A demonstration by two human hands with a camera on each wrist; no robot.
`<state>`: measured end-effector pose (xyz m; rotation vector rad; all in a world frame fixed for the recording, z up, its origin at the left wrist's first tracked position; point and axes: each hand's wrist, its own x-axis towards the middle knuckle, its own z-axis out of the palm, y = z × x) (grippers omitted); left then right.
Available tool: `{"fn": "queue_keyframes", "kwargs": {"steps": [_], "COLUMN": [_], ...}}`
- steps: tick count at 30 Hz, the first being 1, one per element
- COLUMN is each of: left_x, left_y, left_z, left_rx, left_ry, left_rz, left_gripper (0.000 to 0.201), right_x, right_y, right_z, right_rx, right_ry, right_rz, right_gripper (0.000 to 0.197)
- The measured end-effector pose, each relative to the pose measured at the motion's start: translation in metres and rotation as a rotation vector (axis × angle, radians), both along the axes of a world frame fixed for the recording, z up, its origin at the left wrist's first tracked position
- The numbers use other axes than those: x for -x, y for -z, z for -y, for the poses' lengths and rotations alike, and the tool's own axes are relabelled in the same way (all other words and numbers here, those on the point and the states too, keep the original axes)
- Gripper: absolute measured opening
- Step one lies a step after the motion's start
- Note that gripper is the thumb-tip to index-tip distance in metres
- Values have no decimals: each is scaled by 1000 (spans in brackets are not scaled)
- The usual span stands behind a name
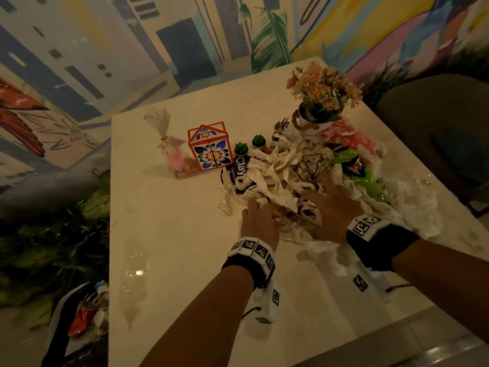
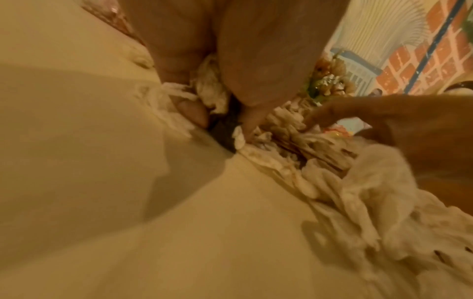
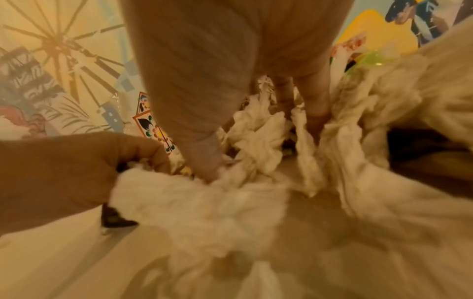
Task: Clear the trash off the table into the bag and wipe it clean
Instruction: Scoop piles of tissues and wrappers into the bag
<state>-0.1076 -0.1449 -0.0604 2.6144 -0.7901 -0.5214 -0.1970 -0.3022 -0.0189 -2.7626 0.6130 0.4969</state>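
A heap of crumpled white tissues [image 1: 288, 165] mixed with wrappers lies on the cream table [image 1: 169, 234]. My left hand [image 1: 264, 207] is at the heap's near left edge, its fingers curled round a wad of tissue [image 3: 163, 194]. In the left wrist view the thumb and fingers of that left hand [image 2: 222, 119] dig into the tissues [image 2: 281, 137]. My right hand [image 1: 333, 200] lies on top of the heap with its fingers spread and pressed into the paper [image 3: 261, 141]. The trash bag [image 1: 79, 321] sits on the floor at the lower left, with trash inside.
A green wrapper [image 1: 370, 181] and a purple pack [image 1: 239, 170] lie in the heap. Behind it stand a flower pot [image 1: 317, 120], two small cacti [image 1: 240, 149], a painted box [image 1: 210, 147] and a candy bag [image 1: 176, 157]. Clear plastic film [image 1: 135, 274] lies near the table's left edge.
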Motion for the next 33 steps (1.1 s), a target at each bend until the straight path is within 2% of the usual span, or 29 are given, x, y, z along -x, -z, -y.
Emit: {"fn": "queue_keyframes", "kwargs": {"steps": [3, 5, 7, 10, 14, 16, 18, 21, 23, 24, 26, 28, 30, 33], "left_x": [-8, -13, -16, -21, -34, -35, -26, 10, 38, 49, 60, 63, 61, 52], "left_y": [3, 4, 3, -4, -22, -33, -36, -25, -19, -18, -14, -7, -4, -7], "left_z": [-20, -31, -38, -44, -57, -59, -54, -40, -28, -23, -18, -17, -18, -20], "left_rx": [61, 136, 161, 133, 201, 241, 300, 270, 81, -35, -190, -227, -188, -195], "left_ry": [-17, -31, -43, -106, -280, -296, -212, 107, 286, 337, 360, 359, 348, 408], "left_rz": [-12, -6, -13, -88, -144, -124, -86, -130, -108, -63, -28, 5, 72, 129], "left_gripper": [16, 7, 18, 32, 23, 23, 18, 41, 47, 56, 69, 68, 57, 41], "right_x": [15, 21, 24, 23, 15, 13, 14, 18, 22, 23, 26, 29, 32, 34], "right_y": [-3, -5, 0, 10, 7, 5, 4, 2, 2, 2, 0, -2, -7, -23], "right_z": [2, 1, -4, -10, -6, -2, -1, -2, -4, -5, -3, -1, 2, 6], "right_rx": [-120, -93, -5, 1, -169, -213, -269, -296, -328, -346, -370, -351, -317, -321], "right_ry": [53, -15, -103, -100, 13, 25, 74, 132, 166, 187, 246, 306, 347, 335], "right_rz": [7, -129, -221, -174, -85, -46, 4, 71, 99, 114, 142, 181, 215, 270], "right_gripper": [95, 108, 105, 77, 28, 21, 20, 15, 17, 21, 25, 24, 17, 21]}}
